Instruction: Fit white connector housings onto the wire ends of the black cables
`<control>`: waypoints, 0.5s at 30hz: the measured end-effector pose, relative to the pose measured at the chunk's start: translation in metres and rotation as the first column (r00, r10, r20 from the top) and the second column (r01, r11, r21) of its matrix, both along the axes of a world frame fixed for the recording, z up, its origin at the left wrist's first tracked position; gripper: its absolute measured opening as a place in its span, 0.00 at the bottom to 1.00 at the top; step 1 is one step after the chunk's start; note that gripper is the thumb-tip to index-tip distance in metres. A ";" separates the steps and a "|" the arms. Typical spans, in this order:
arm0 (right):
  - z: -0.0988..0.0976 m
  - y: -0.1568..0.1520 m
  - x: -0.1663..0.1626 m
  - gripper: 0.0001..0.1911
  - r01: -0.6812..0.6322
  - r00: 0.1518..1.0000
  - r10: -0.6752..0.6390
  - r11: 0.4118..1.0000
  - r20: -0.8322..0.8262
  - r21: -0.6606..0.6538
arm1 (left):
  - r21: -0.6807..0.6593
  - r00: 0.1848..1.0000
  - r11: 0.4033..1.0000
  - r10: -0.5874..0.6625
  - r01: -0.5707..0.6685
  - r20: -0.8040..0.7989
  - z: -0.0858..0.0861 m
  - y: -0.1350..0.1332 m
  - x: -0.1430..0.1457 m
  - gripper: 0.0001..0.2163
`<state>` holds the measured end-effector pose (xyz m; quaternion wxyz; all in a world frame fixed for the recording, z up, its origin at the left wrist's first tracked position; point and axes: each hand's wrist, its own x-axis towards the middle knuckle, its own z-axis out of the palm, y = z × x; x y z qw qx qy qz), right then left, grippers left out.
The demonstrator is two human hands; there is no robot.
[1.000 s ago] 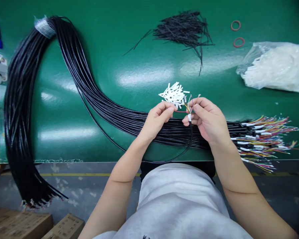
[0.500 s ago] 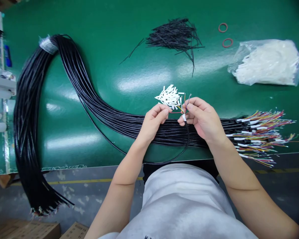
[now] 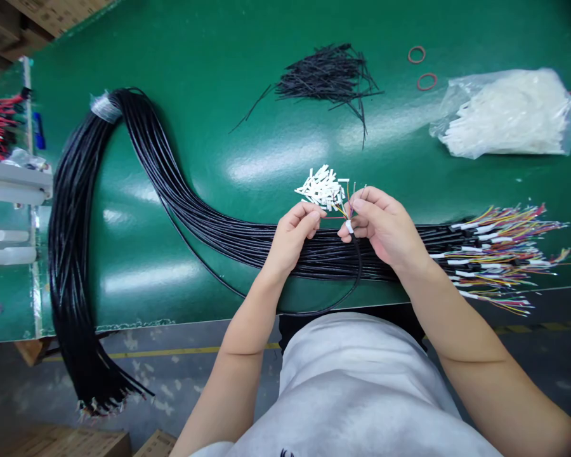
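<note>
My right hand pinches the end of a single black cable at its white sleeve, thin coloured wires fanning out above the fingers. My left hand is curled in a pinch beside it, on a thin red wire from that cable end. Both hands hover over a thick bundle of black cables that sweeps across the green table. A small heap of white sleeves lies just beyond my fingers. The bundle's stripped coloured wire ends spread out to the right.
A pile of short black tubing pieces lies at the back. A clear bag of white parts sits at the back right, with red rings beside it. Red wires and a rack stand at the left edge. Cardboard boxes lie on the floor.
The view has shifted, so the table and cables appear lower and further right. My hands stay together on the cable end, with only slight finger movement.
</note>
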<state>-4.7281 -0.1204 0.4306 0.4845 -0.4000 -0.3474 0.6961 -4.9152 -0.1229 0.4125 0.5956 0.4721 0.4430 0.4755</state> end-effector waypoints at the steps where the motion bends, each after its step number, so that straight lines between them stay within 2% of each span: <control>1: 0.000 0.000 0.000 0.17 0.005 1.000 -0.005 1.000 0.002 -0.002 | -0.002 1.000 1.000 0.001 -0.002 -0.006 0.000 0.000 0.000 0.10; 7: -0.001 0.001 -0.003 0.17 0.017 1.000 -0.017 1.000 0.016 -0.007 | -0.011 1.000 1.000 -0.006 0.006 -0.028 0.000 0.000 0.001 0.11; 15: -0.002 0.001 -0.002 0.18 -0.053 0.999 0.053 0.999 0.001 -0.014 | 0.002 0.999 1.000 -0.021 0.021 -0.035 -0.002 0.000 0.002 0.15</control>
